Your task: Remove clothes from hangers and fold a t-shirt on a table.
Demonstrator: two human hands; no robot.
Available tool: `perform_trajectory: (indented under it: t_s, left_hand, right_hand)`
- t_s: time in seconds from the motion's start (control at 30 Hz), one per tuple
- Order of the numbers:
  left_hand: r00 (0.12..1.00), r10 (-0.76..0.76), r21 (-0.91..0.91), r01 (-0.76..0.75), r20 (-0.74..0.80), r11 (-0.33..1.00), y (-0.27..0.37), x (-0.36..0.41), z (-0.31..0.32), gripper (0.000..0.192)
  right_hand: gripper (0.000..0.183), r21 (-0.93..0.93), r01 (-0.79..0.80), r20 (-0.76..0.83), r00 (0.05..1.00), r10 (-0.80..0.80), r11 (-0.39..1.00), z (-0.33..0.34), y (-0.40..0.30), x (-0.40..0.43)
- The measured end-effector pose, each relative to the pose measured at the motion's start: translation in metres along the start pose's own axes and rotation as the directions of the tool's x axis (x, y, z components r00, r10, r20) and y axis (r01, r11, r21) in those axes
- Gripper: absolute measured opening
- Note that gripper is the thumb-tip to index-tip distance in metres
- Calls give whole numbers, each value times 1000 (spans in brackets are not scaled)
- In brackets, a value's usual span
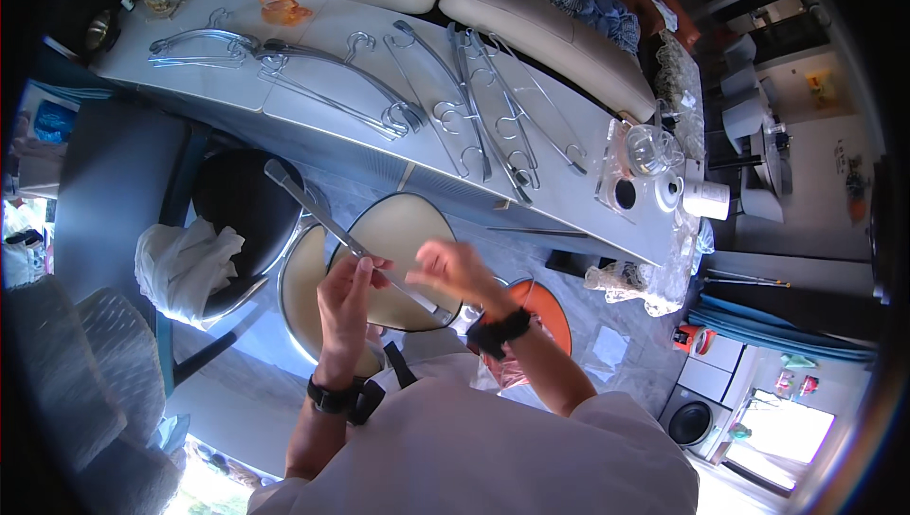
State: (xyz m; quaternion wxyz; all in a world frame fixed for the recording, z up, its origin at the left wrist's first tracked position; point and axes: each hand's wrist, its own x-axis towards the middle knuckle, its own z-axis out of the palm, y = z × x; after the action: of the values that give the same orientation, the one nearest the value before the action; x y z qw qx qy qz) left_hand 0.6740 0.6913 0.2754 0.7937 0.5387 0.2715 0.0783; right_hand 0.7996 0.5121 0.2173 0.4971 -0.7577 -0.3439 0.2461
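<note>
My left hand (346, 302) pinches a grey clothes hanger (318, 213) near its middle, with the hanger slanting from upper left to lower right over a cream round stool seat (402, 231). My right hand (455, 272) is lifted beside the hanger's lower half, its fingers apart and blurred, and seems to hold nothing. Several metal hangers (466, 96) with grey shoulder ends lie spread on the long white table (298, 99) in front of me, some bunched at its left part.
An orange stool seat (558, 316) is right of my right wrist. A black chair (242, 195) bears a white cloth (186, 266) at the left. On the table's right end stand a glass teapot (648, 150) and a white cup (707, 200). A beige sofa (544, 39) lines the far side.
</note>
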Motion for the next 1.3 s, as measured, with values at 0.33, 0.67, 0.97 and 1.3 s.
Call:
perform_trajectory:
  t_s: [0.33, 0.67, 0.97, 1.3]
  left_hand:
    - [991, -72, -77, 63, -110, 995, 1, 2, -3, 30]
    - [972, -48, -80, 30, -232, 996, 3, 1, -6, 33]
    - [991, -83, -129, 70, -103, 989, -2, -4, -14, 23]
    - [1000, 11, -216, -6, 26, 976, -2, -10, -22, 25]
  right_hand:
    - [19, -483, -330, -673, 732, -103, 811, -162, 127, 116]
    - [10, -534, -393, -535, 842, 61, 748, -170, 152, 125]
    - [7, -613, -196, -615, 726, -307, 766, -218, 95, 109]
    - [9, -554, -241, -693, 665, -280, 797, -220, -102, 47]
